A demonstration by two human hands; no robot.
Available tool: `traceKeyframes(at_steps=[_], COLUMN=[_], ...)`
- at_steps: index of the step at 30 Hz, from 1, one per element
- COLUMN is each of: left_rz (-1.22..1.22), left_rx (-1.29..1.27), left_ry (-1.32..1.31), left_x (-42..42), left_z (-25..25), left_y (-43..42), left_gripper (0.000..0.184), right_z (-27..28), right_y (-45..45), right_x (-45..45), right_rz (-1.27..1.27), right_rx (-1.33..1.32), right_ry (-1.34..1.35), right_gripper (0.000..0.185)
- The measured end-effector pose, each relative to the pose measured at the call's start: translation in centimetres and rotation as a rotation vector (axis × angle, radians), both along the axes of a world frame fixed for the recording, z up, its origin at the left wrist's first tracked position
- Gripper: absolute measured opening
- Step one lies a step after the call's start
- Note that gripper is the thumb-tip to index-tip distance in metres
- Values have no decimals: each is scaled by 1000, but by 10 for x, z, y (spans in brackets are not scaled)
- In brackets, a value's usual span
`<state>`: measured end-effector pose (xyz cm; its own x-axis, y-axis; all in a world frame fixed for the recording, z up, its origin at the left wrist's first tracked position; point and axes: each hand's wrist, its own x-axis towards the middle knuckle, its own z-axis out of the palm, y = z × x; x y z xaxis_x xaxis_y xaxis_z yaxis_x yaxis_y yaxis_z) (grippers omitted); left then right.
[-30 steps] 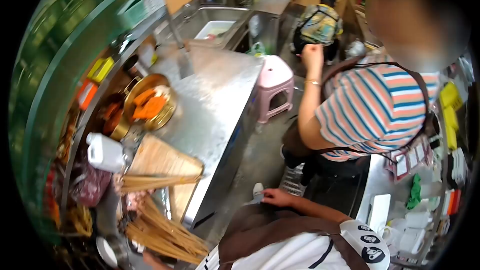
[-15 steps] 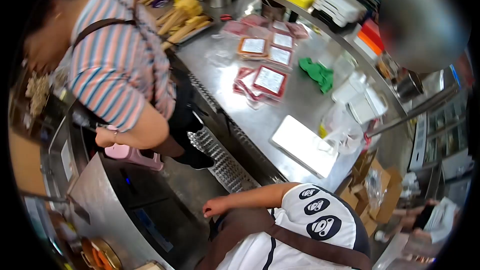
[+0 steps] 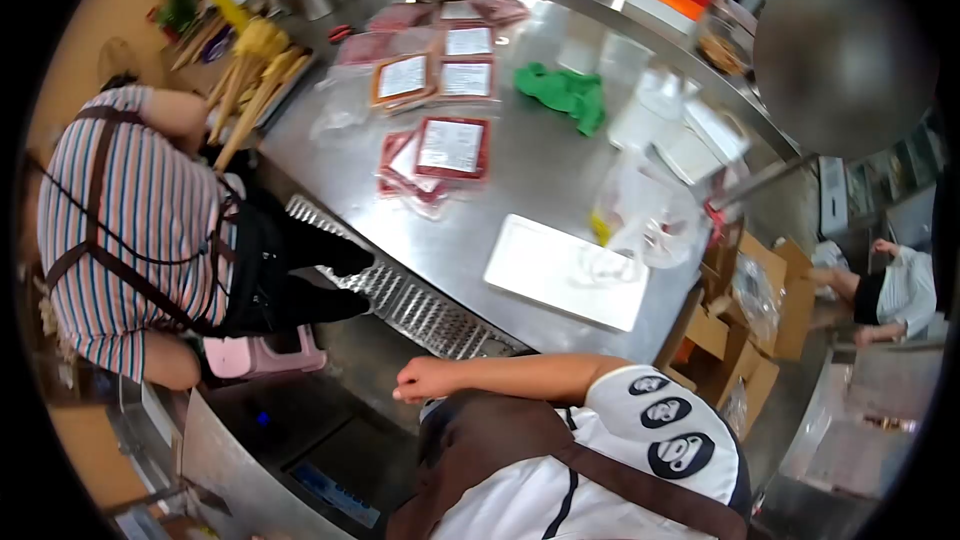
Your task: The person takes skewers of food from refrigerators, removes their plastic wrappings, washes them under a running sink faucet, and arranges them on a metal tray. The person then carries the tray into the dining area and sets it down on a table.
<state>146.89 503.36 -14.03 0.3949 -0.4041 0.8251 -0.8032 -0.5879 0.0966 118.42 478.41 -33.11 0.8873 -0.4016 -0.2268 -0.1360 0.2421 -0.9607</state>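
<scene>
My right hand (image 3: pixel 425 380) is held in front of my brown apron (image 3: pixel 495 440), its fingers curled into a loose fist. Nothing shows in it, and it touches nothing that I can see. My left hand is out of sight. A white cutting board (image 3: pixel 565 275) lies nearest to my arm, on the steel table's front edge. Farther back, flat sealed packs of red meat (image 3: pixel 452 150) with white labels are stacked. Beside them lie an orange-brown labelled pack (image 3: pixel 402 80) and a crumpled green cloth (image 3: pixel 562 95).
To the left, a person in a striped shirt (image 3: pixel 140 210) bends away beside a pink stool (image 3: pixel 265 352). White containers (image 3: pixel 700 140) and a clear plastic bag (image 3: pixel 655 210) stand on the table's right. Open cardboard boxes (image 3: pixel 740 330) sit beyond. Another person (image 3: pixel 900 290) is far right.
My view has turned, so the table and packs sit farther left. The person in stripes has turned and bent over. My right hand stays before my apron, its fingers now more curled.
</scene>
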Motion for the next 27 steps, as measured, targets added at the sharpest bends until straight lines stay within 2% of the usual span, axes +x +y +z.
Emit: traceKeyframes(at_steps=[1,2,6,7,9,13,15,17,19,21,22,24,25,27], left_rz=[-134,-164,-126,-132,-142,-43,-25,1,-45,97,57,33,22,48], left_rx=[-13,3,-45,-88,-135,-213,-241,-264,-324,-99,-166,-141,-125,-27], left_ry=[83,120,196,240,288,246,216,272,342,63,223,225,241,160], left_x=[-5,-14,12,21,50,114,135,141,141,139,146,157,160,168], left_z=[-4,-4,-8,-7,-8,-41,-57,-64,-55,-31,-34,-31,-30,-21], left_y=[-13,-22,-33,-34,-33,-7,-5,-17,-44,-79,-87,-111,-123,-151], left_gripper=[48,47,45,45,45,47,47,47,43,38,44,42,41,39], right_z=[7,16,51,38,68,75,76,84,90,89,87,70,61,44], right_y=[-10,-21,-87,-110,-149,-213,-242,-262,-283,-317,-338,-381,-401,-448], right_x=[2,8,38,47,61,101,115,127,140,155,161,173,179,197], right_rz=[-62,-108,-452,-490,-613,-847,-925,-936,-999,-1031,-1035,-1009,-1011,-829], right_rx=[64,130,-31,-21,-101,-230,-429,-477,-694,-704,-797,-995,-991,-1228], right_ry=[-21,-46,-82,-219,-292,-327,-250,-193,-119,-128,8,245,243,399], right_gripper=[31,32,23,16,22,31,34,38,41,44,44,46,46,50])
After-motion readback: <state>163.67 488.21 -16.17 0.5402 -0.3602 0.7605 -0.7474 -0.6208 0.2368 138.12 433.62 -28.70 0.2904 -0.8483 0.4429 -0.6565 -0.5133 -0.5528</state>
